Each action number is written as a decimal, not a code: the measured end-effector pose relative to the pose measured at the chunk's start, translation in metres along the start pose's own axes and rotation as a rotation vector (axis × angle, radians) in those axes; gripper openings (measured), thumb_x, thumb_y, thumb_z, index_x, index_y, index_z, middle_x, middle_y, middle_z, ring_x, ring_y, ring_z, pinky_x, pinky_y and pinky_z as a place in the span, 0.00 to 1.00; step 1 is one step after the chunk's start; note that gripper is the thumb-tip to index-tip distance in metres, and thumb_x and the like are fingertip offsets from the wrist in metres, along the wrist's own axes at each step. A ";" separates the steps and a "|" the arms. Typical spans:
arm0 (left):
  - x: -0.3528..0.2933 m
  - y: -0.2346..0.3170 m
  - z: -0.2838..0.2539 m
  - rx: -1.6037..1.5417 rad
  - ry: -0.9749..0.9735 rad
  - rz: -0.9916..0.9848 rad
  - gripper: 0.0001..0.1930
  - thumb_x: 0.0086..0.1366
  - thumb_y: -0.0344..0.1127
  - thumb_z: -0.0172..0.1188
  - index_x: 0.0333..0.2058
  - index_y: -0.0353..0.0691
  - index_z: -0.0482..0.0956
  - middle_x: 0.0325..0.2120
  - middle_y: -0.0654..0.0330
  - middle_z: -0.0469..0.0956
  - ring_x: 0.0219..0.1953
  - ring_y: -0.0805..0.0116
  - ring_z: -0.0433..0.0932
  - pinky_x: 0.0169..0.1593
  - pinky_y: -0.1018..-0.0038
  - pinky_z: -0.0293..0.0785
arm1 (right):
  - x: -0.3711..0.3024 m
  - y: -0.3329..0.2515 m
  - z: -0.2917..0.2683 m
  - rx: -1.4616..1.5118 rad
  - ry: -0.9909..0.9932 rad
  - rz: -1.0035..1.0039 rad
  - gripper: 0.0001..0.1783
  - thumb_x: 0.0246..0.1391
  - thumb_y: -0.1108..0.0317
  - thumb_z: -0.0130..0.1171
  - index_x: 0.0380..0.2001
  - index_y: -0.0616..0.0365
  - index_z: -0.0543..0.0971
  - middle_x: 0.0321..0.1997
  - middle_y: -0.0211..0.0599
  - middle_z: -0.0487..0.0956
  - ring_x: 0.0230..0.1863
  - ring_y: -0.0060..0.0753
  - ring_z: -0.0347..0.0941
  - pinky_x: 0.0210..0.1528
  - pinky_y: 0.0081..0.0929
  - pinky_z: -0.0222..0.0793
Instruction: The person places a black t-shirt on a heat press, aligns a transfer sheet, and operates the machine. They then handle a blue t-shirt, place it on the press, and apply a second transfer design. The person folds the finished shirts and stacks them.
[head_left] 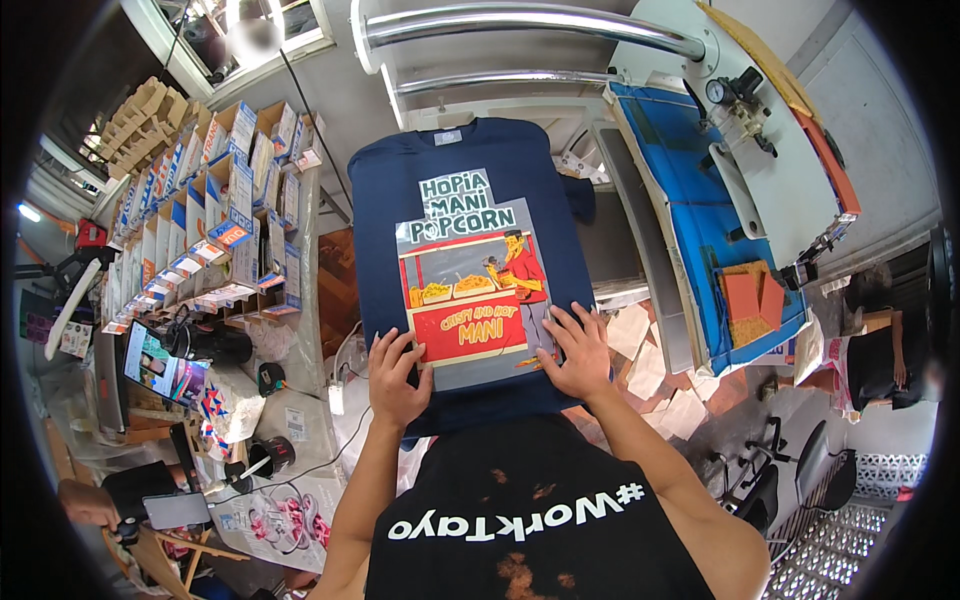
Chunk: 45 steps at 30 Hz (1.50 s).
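Observation:
A navy T-shirt (385, 250) lies spread flat in front of me, collar at the far end, over a support it mostly hides. On its chest is a colourful printed picture (470, 290) of a food cart and a figure in red, with lettering above, on a grey backing. My left hand (402, 378) rests on the shirt by the print's lower left corner, fingers spread. Across from it, my right hand (578, 350) lies at the print's lower right edge, fingers stretched out. Neither hand grips anything that shows.
To the right stands a large press machine (790, 180) with a blue-covered plate (690, 190) and a gauge. Cardboard boxes (230, 200) fill the left side, above a lit phone or tablet screen (165, 365). Paper sheets (645, 370) lie on the floor. Other people are at both sides.

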<state>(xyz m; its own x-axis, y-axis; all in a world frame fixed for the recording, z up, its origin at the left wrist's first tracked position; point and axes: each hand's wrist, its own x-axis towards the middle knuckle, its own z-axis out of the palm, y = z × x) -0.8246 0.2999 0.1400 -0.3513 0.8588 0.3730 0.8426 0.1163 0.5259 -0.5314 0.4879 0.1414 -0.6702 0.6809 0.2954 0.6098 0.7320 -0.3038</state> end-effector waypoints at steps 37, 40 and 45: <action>0.002 0.003 0.001 0.008 0.004 0.032 0.16 0.57 0.32 0.71 0.46 0.40 0.87 0.57 0.53 0.82 0.67 0.44 0.73 0.75 0.43 0.59 | 0.010 0.020 -0.030 0.399 0.345 0.298 0.39 0.67 0.55 0.62 0.75 0.58 0.65 0.80 0.53 0.63 0.77 0.53 0.63 0.80 0.53 0.55; 0.000 0.000 0.000 0.014 -0.005 0.004 0.16 0.57 0.33 0.71 0.45 0.40 0.87 0.57 0.52 0.82 0.67 0.44 0.74 0.75 0.44 0.60 | 0.031 0.071 -0.126 1.611 0.815 0.572 0.28 0.77 0.53 0.45 0.71 0.58 0.70 0.71 0.47 0.73 0.69 0.48 0.72 0.74 0.49 0.68; -0.002 -0.003 0.001 0.005 0.015 0.013 0.16 0.58 0.34 0.72 0.46 0.41 0.87 0.58 0.55 0.81 0.68 0.47 0.72 0.76 0.46 0.59 | 0.052 0.111 -0.219 0.674 0.804 0.318 0.25 0.76 0.57 0.55 0.66 0.62 0.74 0.59 0.49 0.83 0.57 0.45 0.80 0.66 0.44 0.72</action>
<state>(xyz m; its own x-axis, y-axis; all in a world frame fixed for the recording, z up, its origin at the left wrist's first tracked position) -0.8260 0.2984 0.1374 -0.3462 0.8529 0.3909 0.8491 0.1076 0.5171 -0.4064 0.6097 0.3216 0.0977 0.8319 0.5462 0.1851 0.5241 -0.8313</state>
